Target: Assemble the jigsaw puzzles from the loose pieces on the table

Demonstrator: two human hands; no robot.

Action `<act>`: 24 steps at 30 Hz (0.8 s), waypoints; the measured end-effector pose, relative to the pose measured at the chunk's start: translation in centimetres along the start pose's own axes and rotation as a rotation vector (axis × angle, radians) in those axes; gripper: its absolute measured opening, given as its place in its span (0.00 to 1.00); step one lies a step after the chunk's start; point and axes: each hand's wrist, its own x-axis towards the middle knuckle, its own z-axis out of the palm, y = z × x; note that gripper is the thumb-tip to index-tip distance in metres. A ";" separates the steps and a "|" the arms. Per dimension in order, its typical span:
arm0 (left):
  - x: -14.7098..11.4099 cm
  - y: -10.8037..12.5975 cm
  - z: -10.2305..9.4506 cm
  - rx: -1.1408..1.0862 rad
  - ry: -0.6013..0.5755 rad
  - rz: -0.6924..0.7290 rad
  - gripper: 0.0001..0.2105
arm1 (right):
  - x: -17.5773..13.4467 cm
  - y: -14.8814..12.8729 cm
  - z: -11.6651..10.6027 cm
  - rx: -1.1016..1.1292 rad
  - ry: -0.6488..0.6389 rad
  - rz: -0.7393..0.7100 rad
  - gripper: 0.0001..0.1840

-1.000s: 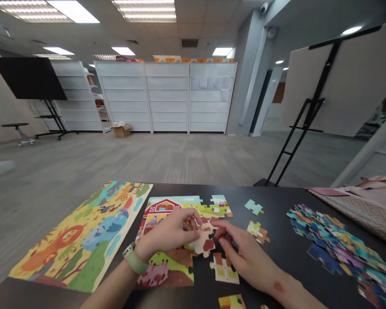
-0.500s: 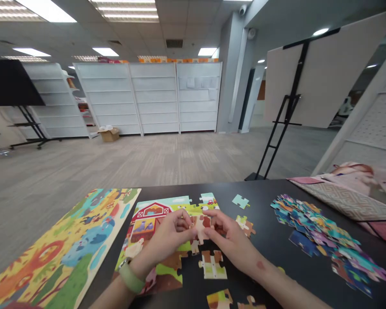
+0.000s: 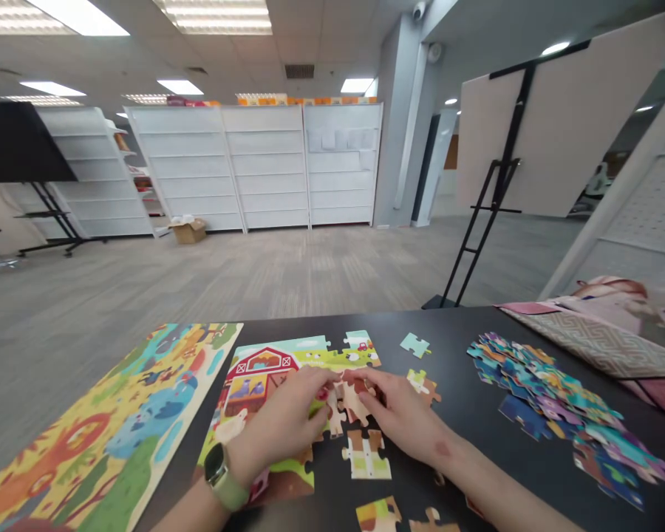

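A brown-and-cream jigsaw piece (image 3: 355, 405) lies between my two hands at the right side of the partly joined farm puzzle (image 3: 260, 360). My right hand (image 3: 402, 406) grips its right edge, thumb and fingers closed. From the left, my left hand (image 3: 291, 406) has its fingers curled at the piece's upper left edge, partly covering the puzzle. Just below the piece is a joined pair of brown and green pieces (image 3: 367, 454). My fingers hide part of the join.
Loose pieces lie right of the puzzle, a light blue piece (image 3: 415, 345) and a green-brown piece (image 3: 424, 386), with more at the front edge (image 3: 380, 515). A heap of dark colourful pieces (image 3: 554, 399) is further right. A finished animal puzzle (image 3: 116, 421) covers the left side.
Both hands have shifted slightly, and the piece has come down to the right, closer to the pair below it. My left wrist has turned, so the watch face now shows.
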 end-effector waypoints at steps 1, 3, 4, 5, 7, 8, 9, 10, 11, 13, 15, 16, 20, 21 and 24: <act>0.0 0.1 0.1 -0.003 -0.007 -0.005 0.24 | 0.0 0.0 0.0 0.018 -0.002 -0.012 0.20; -0.1 0.1 0.2 -0.004 -0.023 -0.008 0.27 | 0.0 0.1 -0.3 0.032 -0.006 -0.028 0.21; -0.2 0.1 0.2 -0.002 -0.030 -0.005 0.28 | 0.0 0.1 -0.5 0.023 -0.016 -0.028 0.21; -0.3 0.1 0.2 0.002 -0.032 0.000 0.29 | -0.1 0.2 -0.7 0.004 -0.036 -0.028 0.21; -0.3 0.2 0.2 0.015 -0.025 0.007 0.27 | -0.1 0.3 -1.1 -0.047 -0.095 -0.032 0.21; -0.4 0.3 0.2 0.025 -0.019 0.005 0.26 | -0.2 0.3 -1.4 -0.067 -0.118 -0.033 0.20; -0.4 0.6 0.2 0.036 -0.015 0.002 0.25 | -0.3 0.4 -1.6 -0.078 -0.133 -0.029 0.20; -0.4 0.8 0.2 0.045 -0.011 0.000 0.24 | -0.3 0.4 -1.8 -0.080 -0.136 -0.022 0.18; -0.4 1.2 0.3 0.053 -0.008 0.001 0.26 | -0.3 0.4 -1.9 -0.076 -0.127 -0.008 0.17; -0.4 1.8 0.7 0.057 -0.007 0.005 0.31 | -0.3 0.4 -2.0 -0.061 -0.094 0.022 0.14; -0.4 2.4 1.2 0.055 -0.007 -0.009 0.35 | -0.2 0.2 -2.0 -0.043 -0.063 0.021 0.09; -0.3 2.5 1.5 0.054 -0.003 -0.024 0.36 | -0.1 0.1 -1.9 -0.033 -0.054 0.005 0.07; -0.3 2.5 1.7 0.029 0.002 -0.074 0.34 | 0.2 -0.3 -1.2 -0.007 -0.057 -0.075 0.05; -0.3 2.4 1.5 0.019 -0.005 -0.073 0.32 | 0.3 -0.3 -1.0 -0.005 -0.059 -0.086 0.07; -0.3 2.0 0.9 0.005 -0.039 -0.034 0.22 | 0.6 -0.2 -0.6 -0.006 -0.065 -0.113 0.10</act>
